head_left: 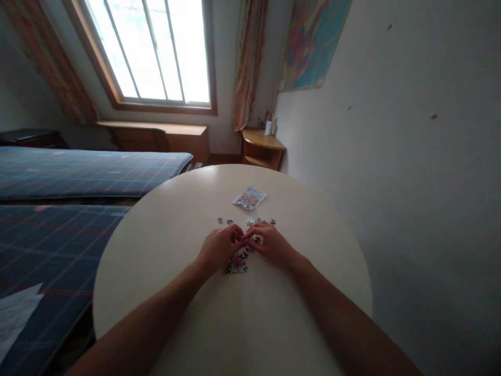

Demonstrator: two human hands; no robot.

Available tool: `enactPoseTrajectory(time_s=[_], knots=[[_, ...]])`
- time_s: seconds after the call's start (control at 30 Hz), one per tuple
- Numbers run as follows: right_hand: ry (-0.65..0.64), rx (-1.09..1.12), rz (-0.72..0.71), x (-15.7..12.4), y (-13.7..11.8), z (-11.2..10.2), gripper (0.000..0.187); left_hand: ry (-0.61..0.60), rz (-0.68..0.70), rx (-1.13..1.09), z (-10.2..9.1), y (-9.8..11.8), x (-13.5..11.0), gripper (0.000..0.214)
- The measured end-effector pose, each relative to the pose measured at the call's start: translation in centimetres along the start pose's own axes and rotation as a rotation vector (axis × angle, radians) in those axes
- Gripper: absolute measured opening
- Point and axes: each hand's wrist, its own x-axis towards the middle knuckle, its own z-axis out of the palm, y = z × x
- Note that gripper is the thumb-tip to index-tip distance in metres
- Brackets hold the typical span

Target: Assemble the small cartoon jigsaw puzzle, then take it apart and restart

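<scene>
Over the middle of a round white table, my left hand point(222, 244) and my right hand point(270, 241) meet at the fingertips. Both are closed in a pinch, and whatever lies between the fingertips is too small and hidden to make out. Just below the hands lies a partly joined patch of small jigsaw puzzle pieces point(236, 265), partly covered by my left hand. Several loose puzzle pieces point(230, 222) are scattered in a row beyond the fingers. Farther back rests a small printed picture packet point(249, 198), tilted slightly on the tabletop.
The white round table point(156, 235) fills the middle. To the left stand beds with blue plaid mattresses point(86, 172), and papers point(19, 318) lie on the nearer one. A wooden corner shelf point(263, 140) stands beyond the table, and a white wall point(410, 183) runs along the right.
</scene>
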Motion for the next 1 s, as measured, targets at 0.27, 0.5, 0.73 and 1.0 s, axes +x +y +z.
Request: enactPoseTrajectory(time_s=[0.27, 0.5, 0.73, 1.0], knots=[[0.099, 0.017, 0.133, 0.2, -0.5, -0.6, 0.01, 0.05, 0.068, 0.025, 0.2, -0.4, 0.3, 0.004], [0.123, -0.133, 0.341, 0.1, 0.5, -1.6, 0.014, 0.076, 0.123, 0.107, -0.1, -1.2, 0.8, 0.009], [0.098, -0.233, 0.425, 0.0, 1.4, -1.7, 0.013, 0.024, 0.148, 0.159, 0.0, -1.2, 0.5, 0.005], [0.092, -0.312, 0.396, 0.2, -0.7, -0.5, 0.014, -0.019, 0.049, 0.189, -2.3, -2.0, 0.7, 0.01]])
